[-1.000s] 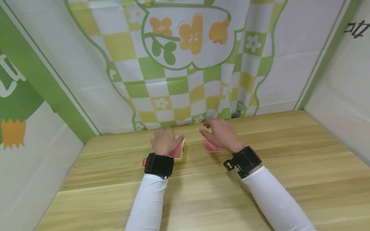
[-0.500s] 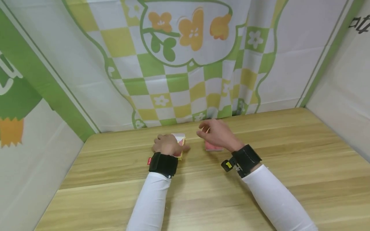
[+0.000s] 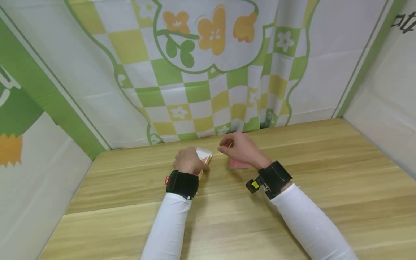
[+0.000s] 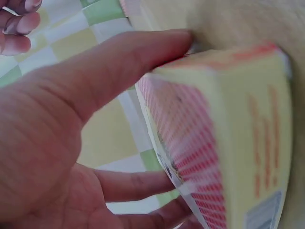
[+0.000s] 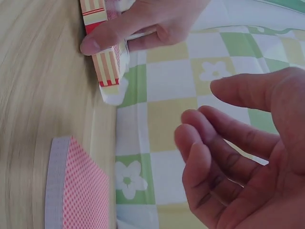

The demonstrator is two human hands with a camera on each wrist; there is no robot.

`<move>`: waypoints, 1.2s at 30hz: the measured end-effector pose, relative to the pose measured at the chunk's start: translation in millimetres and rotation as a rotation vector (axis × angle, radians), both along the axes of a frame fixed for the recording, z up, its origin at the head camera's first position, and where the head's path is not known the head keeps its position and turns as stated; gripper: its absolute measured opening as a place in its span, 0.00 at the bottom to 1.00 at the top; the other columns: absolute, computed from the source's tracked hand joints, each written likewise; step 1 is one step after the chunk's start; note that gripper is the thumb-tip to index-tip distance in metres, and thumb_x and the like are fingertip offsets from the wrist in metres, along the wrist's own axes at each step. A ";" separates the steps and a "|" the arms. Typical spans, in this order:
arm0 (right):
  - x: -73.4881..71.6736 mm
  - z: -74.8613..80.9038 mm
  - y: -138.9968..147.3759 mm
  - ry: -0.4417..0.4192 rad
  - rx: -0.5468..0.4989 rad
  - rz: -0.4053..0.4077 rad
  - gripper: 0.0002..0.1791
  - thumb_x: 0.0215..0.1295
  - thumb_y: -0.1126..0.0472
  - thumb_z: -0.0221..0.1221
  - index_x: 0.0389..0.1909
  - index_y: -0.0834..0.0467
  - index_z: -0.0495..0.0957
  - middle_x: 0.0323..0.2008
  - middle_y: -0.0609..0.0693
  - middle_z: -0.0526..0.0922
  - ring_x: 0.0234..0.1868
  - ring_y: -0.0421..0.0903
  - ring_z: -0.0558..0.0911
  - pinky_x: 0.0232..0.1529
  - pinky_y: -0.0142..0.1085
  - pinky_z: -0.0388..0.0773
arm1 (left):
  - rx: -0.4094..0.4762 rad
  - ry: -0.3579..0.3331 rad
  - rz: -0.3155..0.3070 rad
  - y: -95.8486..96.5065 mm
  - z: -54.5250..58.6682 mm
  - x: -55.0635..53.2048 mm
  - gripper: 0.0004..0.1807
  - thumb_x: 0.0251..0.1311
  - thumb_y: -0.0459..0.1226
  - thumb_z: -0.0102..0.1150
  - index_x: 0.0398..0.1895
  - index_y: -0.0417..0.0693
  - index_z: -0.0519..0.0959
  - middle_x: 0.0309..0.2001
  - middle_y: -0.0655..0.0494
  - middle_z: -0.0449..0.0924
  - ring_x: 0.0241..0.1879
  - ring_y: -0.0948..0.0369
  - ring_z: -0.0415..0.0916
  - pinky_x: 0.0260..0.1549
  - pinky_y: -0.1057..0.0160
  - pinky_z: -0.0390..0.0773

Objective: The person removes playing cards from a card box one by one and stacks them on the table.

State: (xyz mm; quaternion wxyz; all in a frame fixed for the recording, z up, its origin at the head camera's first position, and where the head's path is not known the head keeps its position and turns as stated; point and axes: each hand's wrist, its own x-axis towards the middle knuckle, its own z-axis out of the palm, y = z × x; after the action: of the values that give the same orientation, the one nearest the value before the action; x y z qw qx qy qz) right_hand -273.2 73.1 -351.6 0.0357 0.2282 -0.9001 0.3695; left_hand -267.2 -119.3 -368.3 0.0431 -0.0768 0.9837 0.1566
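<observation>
My left hand (image 3: 188, 161) grips a playing-card box (image 4: 190, 119), its thumb along one narrow side and its fingers at the opposite side. The box has a red patterned face and pale yellow edges; a white flap (image 5: 114, 93) sticks out of its far end. Over a deck of cards (image 3: 238, 164) hovers my right hand (image 3: 243, 148), its fingers loosely curled with nothing between them. In the right wrist view the red-backed deck (image 5: 86, 188) lies squared on the table, apart from the hand.
Both items are near the back of the wooden table (image 3: 227, 216). Behind them hangs a green, yellow and white checked curtain (image 3: 198, 92). Pale walls stand at the left and right.
My left hand has shifted over the box and taken hold of it, and the box is now turned slightly clockwise. The right hand has moved slightly left, its fingers drawn closer together.
</observation>
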 end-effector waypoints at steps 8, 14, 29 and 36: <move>3.4 5.1 -1.7 -0.103 -0.177 0.012 0.10 0.58 0.51 0.58 0.36 0.50 0.80 0.32 0.45 0.81 0.33 0.44 0.79 0.35 0.36 0.73 | -0.012 0.087 -0.149 3.1 19.8 4.9 0.27 0.22 0.47 0.70 0.31 0.47 0.73 0.33 0.50 0.70 0.36 0.50 0.67 0.27 0.52 0.67; 6.5 8.4 -5.9 -0.192 -0.327 0.048 0.12 0.57 0.55 0.60 0.39 0.57 0.81 0.33 0.48 0.82 0.33 0.47 0.80 0.35 0.42 0.76 | -0.066 0.140 -0.299 7.3 31.6 7.4 0.30 0.24 0.48 0.69 0.37 0.49 0.72 0.39 0.52 0.68 0.41 0.52 0.64 0.35 0.51 0.66; 8.0 8.4 -4.7 -0.162 -0.206 0.032 0.06 0.56 0.57 0.59 0.31 0.54 0.81 0.28 0.47 0.81 0.31 0.45 0.78 0.33 0.38 0.74 | -0.081 0.219 -0.441 10.1 41.1 11.3 0.41 0.22 0.46 0.69 0.52 0.52 0.71 0.48 0.55 0.66 0.50 0.52 0.62 0.47 0.49 0.63; 8.6 7.2 -3.9 -0.200 -0.207 0.027 0.07 0.56 0.55 0.60 0.29 0.54 0.81 0.28 0.47 0.81 0.31 0.46 0.78 0.33 0.38 0.73 | -0.081 0.230 -0.470 9.5 42.8 13.3 0.41 0.25 0.46 0.68 0.54 0.52 0.71 0.47 0.55 0.66 0.47 0.53 0.62 0.47 0.50 0.62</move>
State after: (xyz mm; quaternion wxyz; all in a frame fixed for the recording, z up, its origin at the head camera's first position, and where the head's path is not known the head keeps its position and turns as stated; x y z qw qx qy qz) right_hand -264.6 69.3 -344.4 -0.0357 0.1974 -0.8531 0.4816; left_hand -253.9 -109.8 -325.4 -0.0368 0.1705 0.9784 0.1107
